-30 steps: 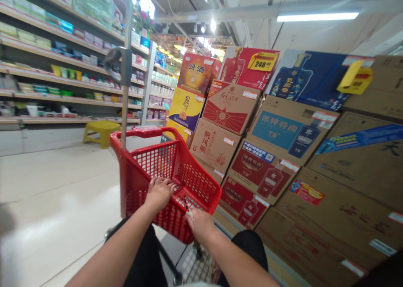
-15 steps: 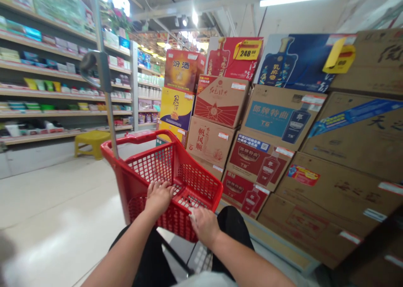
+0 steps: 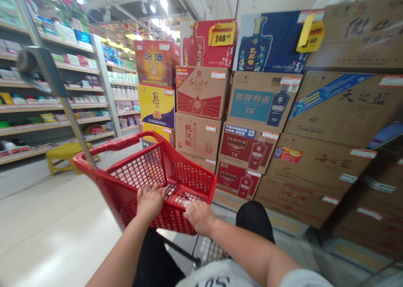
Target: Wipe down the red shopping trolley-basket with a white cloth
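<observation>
Curled shut, the left grip (image 3: pixel 151 202) hooks its fingers over the near rim of a red plastic shopping cart (image 3: pixel 138 175). The right grip (image 3: pixel 199 217) is flatter, its fingers pressed down over the rim further right. Both hold the rim itself, with no small item pinched, and this two-handed hold looks suited to steering the cart by its edge.

At far left, long store shelves (image 3: pixel 53 106) line the aisle, their goods set in rows with the fronts facing out. A yellow stool (image 3: pixel 64 154) stands on the floor by their base. The cart rests on the pale tile floor (image 3: pixel 53 232), its tall metal pole (image 3: pixel 77 127) rising from the left corner, and sits just ahead of the person's dark trouser leg (image 3: pixel 255 219). At right, cardboard liquor cartons (image 3: pixel 201 93) are stacked high, printed sides outward, apparently for display, and a yellow price tag (image 3: pixel 222 34) is fixed to the top row.
</observation>
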{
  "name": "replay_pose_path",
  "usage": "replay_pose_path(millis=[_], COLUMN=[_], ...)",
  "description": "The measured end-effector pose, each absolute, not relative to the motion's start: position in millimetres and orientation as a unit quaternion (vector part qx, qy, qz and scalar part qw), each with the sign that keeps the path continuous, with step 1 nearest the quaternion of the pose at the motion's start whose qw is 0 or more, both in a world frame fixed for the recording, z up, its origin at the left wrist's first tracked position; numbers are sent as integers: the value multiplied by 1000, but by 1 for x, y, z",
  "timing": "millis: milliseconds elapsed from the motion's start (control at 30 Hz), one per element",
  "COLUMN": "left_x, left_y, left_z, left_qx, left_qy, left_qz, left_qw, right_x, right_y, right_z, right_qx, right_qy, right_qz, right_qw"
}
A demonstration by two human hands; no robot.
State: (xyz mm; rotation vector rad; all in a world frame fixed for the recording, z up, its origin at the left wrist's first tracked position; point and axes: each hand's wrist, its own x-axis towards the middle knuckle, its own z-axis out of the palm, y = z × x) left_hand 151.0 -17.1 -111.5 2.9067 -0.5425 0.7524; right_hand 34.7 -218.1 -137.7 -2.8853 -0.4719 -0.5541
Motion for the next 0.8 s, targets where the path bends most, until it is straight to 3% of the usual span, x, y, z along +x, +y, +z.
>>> replay_pose_path(millis=[800], left_x=[135], left_y=[-25], left_z=[-92], left_qx=[968], left_qy=[-170], left_qz=[182], left_qw=[27], right_x=[41], right_y=[-217], right_z=[-128], right_qx=[-977], right_qy=[-122], right_qz=[-152], right_qw=[80])
